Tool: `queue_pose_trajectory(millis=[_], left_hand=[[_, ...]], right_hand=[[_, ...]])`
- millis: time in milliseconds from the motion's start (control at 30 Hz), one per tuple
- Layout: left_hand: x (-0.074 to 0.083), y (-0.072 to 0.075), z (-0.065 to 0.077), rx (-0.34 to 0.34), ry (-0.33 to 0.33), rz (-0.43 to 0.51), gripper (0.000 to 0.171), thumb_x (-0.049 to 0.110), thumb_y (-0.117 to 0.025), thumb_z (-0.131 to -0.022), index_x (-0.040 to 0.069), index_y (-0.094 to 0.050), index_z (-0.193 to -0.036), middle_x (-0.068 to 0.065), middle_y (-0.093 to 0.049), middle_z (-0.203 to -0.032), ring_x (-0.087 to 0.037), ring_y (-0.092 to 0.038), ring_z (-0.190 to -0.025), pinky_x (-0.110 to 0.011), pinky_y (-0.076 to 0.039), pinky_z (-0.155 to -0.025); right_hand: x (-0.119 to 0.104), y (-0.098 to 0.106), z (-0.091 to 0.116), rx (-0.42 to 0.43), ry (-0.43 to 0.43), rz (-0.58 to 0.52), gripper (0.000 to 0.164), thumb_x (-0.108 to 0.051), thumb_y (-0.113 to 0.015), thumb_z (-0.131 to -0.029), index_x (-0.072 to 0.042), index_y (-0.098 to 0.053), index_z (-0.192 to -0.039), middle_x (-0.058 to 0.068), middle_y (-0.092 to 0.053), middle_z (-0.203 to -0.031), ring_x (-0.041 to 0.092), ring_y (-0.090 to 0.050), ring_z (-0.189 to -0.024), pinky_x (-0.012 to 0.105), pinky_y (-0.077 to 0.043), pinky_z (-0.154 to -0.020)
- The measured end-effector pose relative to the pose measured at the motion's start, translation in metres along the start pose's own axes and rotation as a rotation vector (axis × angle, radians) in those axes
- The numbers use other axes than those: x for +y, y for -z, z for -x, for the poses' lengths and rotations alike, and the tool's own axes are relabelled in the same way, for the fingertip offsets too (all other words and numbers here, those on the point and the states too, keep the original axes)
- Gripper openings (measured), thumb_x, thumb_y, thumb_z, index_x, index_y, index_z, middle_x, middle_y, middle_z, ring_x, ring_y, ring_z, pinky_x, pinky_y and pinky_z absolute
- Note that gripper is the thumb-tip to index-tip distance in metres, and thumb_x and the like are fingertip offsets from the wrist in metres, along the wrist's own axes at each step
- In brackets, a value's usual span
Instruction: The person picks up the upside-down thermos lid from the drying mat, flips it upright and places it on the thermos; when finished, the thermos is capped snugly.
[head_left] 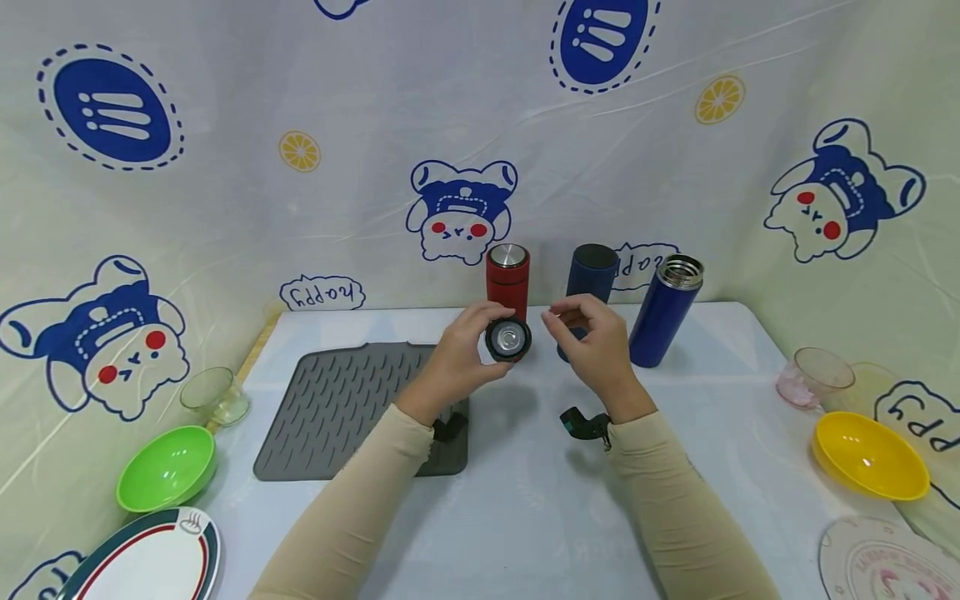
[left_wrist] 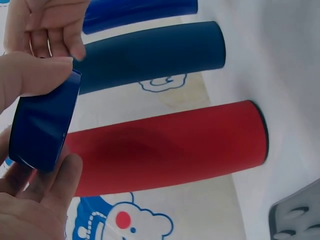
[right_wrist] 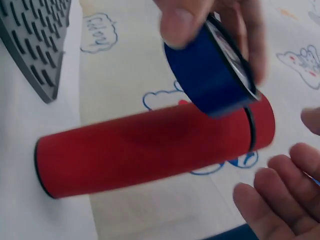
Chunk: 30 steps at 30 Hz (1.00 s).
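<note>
My left hand (head_left: 453, 358) pinches a blue flask lid (left_wrist: 45, 120) between thumb and fingers, its round underside turned toward the head camera. A short way to the right, my right hand (head_left: 600, 354) hangs in the air with loosely bent fingers and holds nothing; in the right wrist view its fingertips (right_wrist: 247, 200) are apart from the lid. Behind the lid stands a red flask (head_left: 507, 287) with a silver top. A dark blue flask (head_left: 592, 275), capped, is partly hidden by the right hand. To its right stands a blue flask (head_left: 663, 321) with its metal mouth uncovered.
A grey ribbed mat (head_left: 337, 417) lies under the left forearm. On the left are a green bowl (head_left: 167, 471), a glass cup (head_left: 217, 396) and a plate (head_left: 150, 567). A yellow bowl (head_left: 870, 458), a pinkish glass (head_left: 813, 379) and a pale round mat (head_left: 892, 558) are on the right.
</note>
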<state>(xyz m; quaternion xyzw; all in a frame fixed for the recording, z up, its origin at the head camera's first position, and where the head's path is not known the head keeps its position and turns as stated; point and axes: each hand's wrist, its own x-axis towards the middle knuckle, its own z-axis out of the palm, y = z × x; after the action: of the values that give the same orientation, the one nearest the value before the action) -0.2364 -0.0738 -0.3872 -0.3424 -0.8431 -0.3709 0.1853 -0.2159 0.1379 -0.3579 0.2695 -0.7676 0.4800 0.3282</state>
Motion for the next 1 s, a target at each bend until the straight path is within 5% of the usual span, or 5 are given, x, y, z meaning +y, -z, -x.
queue_pose_trajectory(millis=[333, 633, 767, 1000], left_hand=[[0.0038, -0.0019, -0.0023, -0.006, -0.174, -0.019, 0.071, 0.004, -0.083, -0.068, 0.011, -0.05, -0.131, 0.004, -0.046, -0.132, -0.007, -0.039, -0.122, -0.024, -0.035, -0.099], [0.0018, -0.0044, -0.001, 0.009, -0.157, -0.011, 0.073, 0.006, -0.085, -0.066, 0.012, -0.051, -0.131, 0.004, -0.045, -0.133, -0.009, -0.036, -0.123, -0.027, -0.034, -0.101], [0.0013, -0.0065, 0.0008, 0.001, -0.001, 0.116, 0.078, 0.018, -0.086, -0.068, 0.013, -0.045, -0.134, 0.004, -0.045, -0.131, -0.01, -0.04, -0.118, -0.034, -0.041, -0.096], [0.006, -0.004, -0.0011, -0.069, 0.52, 0.647, 0.069, 0.054, -0.065, -0.082, 0.017, -0.042, -0.135, -0.004, -0.049, -0.124, -0.02, -0.053, -0.109, -0.042, -0.046, -0.089]], right_hand=[[0.0016, -0.0064, 0.0046, -0.395, -0.124, -0.188, 0.041, -0.006, -0.067, -0.087, 0.003, -0.053, -0.125, 0.014, -0.062, -0.107, 0.027, -0.06, -0.093, 0.046, -0.049, -0.082], [0.0067, -0.0045, 0.0054, -0.451, -0.203, -0.211, 0.039, -0.001, -0.064, -0.088, 0.003, -0.054, -0.126, 0.014, -0.065, -0.101, 0.026, -0.063, -0.083, 0.038, -0.053, -0.073], [0.0074, -0.004, 0.0052, -0.428, -0.203, -0.213, 0.039, -0.001, -0.065, -0.088, 0.004, -0.054, -0.125, 0.015, -0.064, -0.101, 0.027, -0.063, -0.085, 0.039, -0.053, -0.075], [0.0051, -0.0015, 0.0037, -0.379, -0.208, -0.211, 0.039, -0.001, -0.065, -0.088, 0.003, -0.054, -0.125, 0.013, -0.064, -0.101, 0.027, -0.062, -0.087, 0.04, -0.052, -0.076]])
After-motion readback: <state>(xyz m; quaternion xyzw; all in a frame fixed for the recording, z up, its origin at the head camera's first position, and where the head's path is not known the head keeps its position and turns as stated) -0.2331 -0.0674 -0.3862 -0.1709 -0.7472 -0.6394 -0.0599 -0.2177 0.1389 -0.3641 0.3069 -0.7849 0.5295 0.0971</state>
